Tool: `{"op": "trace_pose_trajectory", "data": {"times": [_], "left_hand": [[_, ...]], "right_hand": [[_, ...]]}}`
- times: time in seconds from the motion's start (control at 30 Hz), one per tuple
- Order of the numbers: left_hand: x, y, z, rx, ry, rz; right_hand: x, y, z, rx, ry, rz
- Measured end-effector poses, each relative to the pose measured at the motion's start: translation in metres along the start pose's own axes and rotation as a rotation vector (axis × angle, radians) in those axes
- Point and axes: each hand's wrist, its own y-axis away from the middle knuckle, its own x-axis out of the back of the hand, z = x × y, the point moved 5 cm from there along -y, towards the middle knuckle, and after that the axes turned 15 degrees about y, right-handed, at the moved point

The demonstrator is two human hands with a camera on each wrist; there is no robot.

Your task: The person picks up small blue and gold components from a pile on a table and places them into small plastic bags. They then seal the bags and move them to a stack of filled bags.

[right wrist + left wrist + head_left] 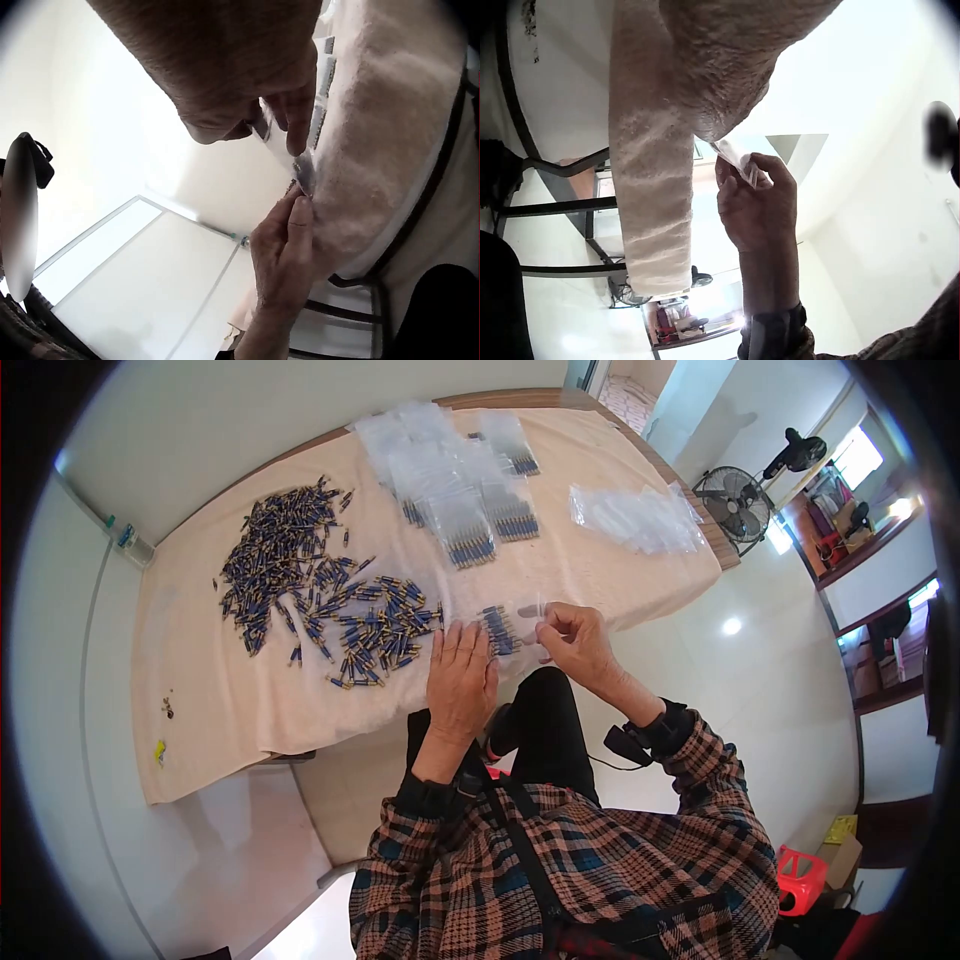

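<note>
A clear plastic bag (523, 625) lies at the table's near edge, holding a row of small blue cylinders (498, 630) with gold-coloured ends. My right hand (582, 650) pinches its right end between thumb and fingers; the left wrist view shows the plastic (739, 159) raised in that grip. Palm down, my left hand (460, 685) rests beside the row with its fingers straight, fingertips at the bag's left end. In the right wrist view, the left hand (281, 247) touches the lower end of the bag (301, 172). Left of it, loose cylinders (385, 625) lie in a pile.
A bigger heap of the same cylinders (270, 550) spreads over the cloth (220, 705) farther left. Filled bags (462, 535) are stacked at the back, with flat plastic bags (635, 518) at the right. A floor fan (735, 505) stands beyond the table's right end.
</note>
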Motion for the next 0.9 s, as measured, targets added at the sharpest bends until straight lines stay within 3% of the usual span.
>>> {"op": "trace_pose_trajectory", "data": {"times": [0.13, 0.27, 0.4, 0.67, 0.9], "left_hand": [[0.001, -0.001, 0.0, 0.001, 0.003, -0.001], [0.002, -0.001, 0.0, 0.001, 0.018, 0.017], [0.002, 0.0, 0.0, 0.003, 0.033, 0.025], [0.005, 0.004, -0.001, -0.014, 0.093, 0.099], [0.003, 0.003, 0.001, -0.079, 0.098, 0.087]], "right_hand": [[0.001, 0.0, -0.023, -0.143, -0.178, 0.117], [0.003, -0.008, -0.026, 0.081, 0.018, 0.217], [0.006, -0.008, -0.02, -0.094, 0.085, 0.081], [0.014, -0.008, -0.026, 0.129, 0.073, 0.283], [0.048, -0.024, -0.036, 0.093, 0.101, 0.288]]}}
